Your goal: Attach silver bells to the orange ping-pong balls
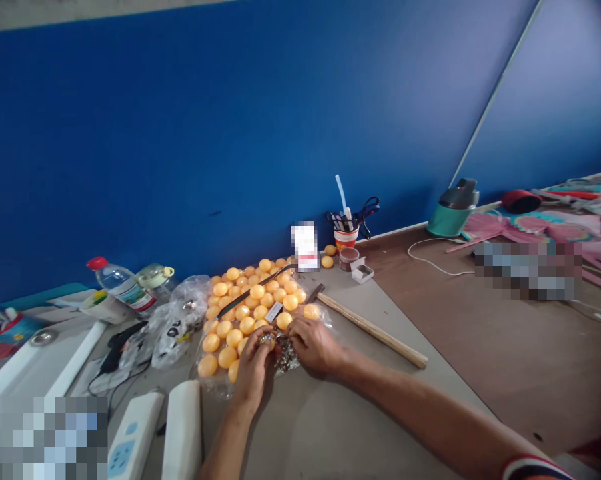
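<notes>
My left hand is closed around a small round piece with a shiny, metallic-looking top; the fingers cover much of it. Close beside it, my right hand has its fingertips pinched together over a pile of small shiny metal pieces. What those fingertips hold, if anything, is hidden. Behind both hands lies a clear plastic bag of orange balls, several of them resembling ping-pong balls. A dark strap and a small label lie on top of the balls.
Right of the bag rests a hammer with a wooden handle. Behind it stand a small open box, a round tub and a cup of pens. At left are a plastic bottle, crumpled plastic and a power strip.
</notes>
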`<action>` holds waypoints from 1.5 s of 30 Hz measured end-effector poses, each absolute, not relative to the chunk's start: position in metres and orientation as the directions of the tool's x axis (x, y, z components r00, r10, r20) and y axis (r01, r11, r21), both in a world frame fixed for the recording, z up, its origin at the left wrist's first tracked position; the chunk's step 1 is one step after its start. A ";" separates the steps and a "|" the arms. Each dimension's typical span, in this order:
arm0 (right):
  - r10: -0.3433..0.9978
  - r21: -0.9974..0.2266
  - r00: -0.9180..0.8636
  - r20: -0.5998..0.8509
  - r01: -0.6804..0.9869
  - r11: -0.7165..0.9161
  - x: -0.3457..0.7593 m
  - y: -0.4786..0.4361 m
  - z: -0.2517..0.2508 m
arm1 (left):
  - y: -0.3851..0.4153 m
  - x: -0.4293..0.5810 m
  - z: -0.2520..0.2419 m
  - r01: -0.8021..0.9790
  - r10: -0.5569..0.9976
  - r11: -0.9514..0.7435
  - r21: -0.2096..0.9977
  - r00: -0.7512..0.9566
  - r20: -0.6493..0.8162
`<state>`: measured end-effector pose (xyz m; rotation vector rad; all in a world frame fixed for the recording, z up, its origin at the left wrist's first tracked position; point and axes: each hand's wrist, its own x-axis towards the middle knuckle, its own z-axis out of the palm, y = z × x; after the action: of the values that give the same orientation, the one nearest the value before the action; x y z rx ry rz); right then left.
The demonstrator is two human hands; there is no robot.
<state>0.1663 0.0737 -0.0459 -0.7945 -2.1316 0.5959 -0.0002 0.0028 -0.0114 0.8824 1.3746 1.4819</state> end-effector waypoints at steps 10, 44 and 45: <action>0.801 -0.767 -0.420 0.425 0.302 0.566 0.171 0.073 -0.037 | 0.005 0.003 -0.001 -0.527 0.939 0.076 0.847 -0.248 -0.238; 0.856 -0.981 -0.499 0.134 -0.188 0.044 0.160 0.070 -0.030 | 0.002 -0.004 -0.017 0.120 0.938 -0.016 0.993 -0.341 0.056; 0.858 -0.981 -0.495 0.137 -0.187 0.049 0.161 0.070 -0.030 | 0.002 -0.005 -0.019 0.134 0.937 -0.019 0.991 -0.343 0.064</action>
<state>0.1607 0.0703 -0.0304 -0.7104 -1.4904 1.5803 -0.0050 0.0022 -0.0190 1.1499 1.5482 1.4364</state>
